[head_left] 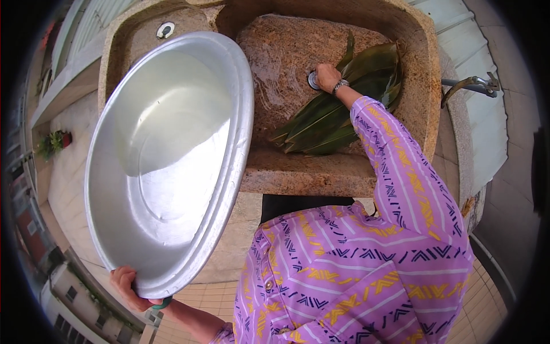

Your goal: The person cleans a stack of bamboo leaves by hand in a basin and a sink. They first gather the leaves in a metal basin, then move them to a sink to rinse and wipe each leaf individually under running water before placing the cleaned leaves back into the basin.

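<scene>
My left hand [130, 288] grips the lower rim of a large round aluminium basin [189, 246]. The basin is tilted up on its side, and pale, cloudy water pools in its upper part. Its far rim rests against or hangs over the left part of a brown stone sink [309, 180]; which of the two I cannot tell. My right hand [329, 78] reaches down into the sink, fingers closed at a round metal drain stopper [313, 81]. Long, dark green leaves [326, 127] lie in a bundle under and beside my right forearm. A shallow film of water covers the sink floor.
A smaller stone compartment with a drain [165, 30] adjoins the sink at the far left. To the right, a metal tap [487, 86] sticks out near the sink wall. A potted plant [54, 143] stands farther left, beyond the basin.
</scene>
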{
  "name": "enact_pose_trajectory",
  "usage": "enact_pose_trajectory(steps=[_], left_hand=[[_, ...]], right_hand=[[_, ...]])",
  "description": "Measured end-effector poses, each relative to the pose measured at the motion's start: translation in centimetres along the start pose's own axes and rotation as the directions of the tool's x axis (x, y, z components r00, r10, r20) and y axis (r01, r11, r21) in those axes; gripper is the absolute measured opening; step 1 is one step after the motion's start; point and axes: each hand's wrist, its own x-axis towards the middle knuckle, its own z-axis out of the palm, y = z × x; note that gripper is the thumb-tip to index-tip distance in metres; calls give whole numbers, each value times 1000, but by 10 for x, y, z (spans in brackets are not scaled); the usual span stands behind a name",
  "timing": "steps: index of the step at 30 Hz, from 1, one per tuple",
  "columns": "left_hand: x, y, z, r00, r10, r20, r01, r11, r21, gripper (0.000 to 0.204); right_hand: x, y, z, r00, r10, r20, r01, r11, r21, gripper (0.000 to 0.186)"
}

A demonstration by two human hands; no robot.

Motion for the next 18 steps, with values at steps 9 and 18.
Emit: enact_pose_trajectory(steps=[9,18], left_hand=[[8,0,-10,997,-82,-10,82,995,62,63],[56,-22,-3,999,21,-48,-18,998,53,62]], right_hand=[[-24,-9,-11,987,-151,57,147,986,73,20],[-29,-18,-8,978,-203,41,204,979,-26,10]])
